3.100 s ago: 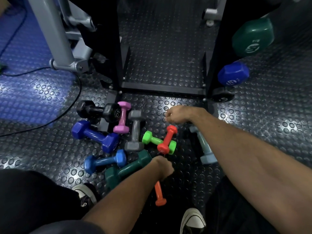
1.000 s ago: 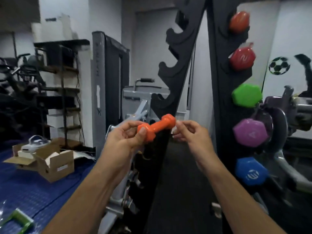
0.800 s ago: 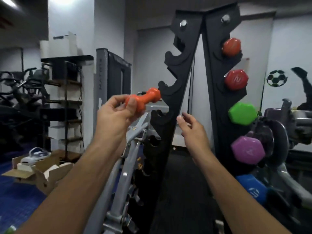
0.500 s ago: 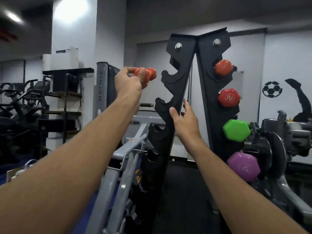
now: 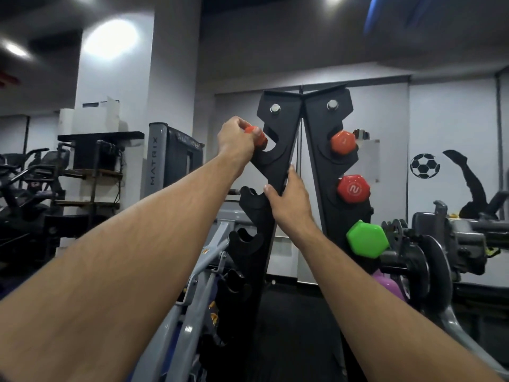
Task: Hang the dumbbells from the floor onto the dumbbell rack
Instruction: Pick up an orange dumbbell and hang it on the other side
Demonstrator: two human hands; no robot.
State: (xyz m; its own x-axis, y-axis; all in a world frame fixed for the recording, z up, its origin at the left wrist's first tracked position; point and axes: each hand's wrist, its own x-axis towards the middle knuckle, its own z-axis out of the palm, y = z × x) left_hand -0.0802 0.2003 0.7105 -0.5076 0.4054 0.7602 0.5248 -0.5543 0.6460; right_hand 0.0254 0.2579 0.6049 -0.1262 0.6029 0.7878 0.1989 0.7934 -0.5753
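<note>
The orange dumbbell point(image 5: 256, 137) has risen to the rack's point(image 5: 278, 150) top left notch, pinched in the left hand's point(image 5: 237, 142) fingers. The right hand point(image 5: 287, 199) now rests on the left upright, fingers straight and spread.

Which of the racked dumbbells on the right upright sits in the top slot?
The orange dumbbell; the red and green ones hang below it.

matt black metal rack point(image 5: 286, 150), glossy smooth orange dumbbell point(image 5: 259, 137)
</note>
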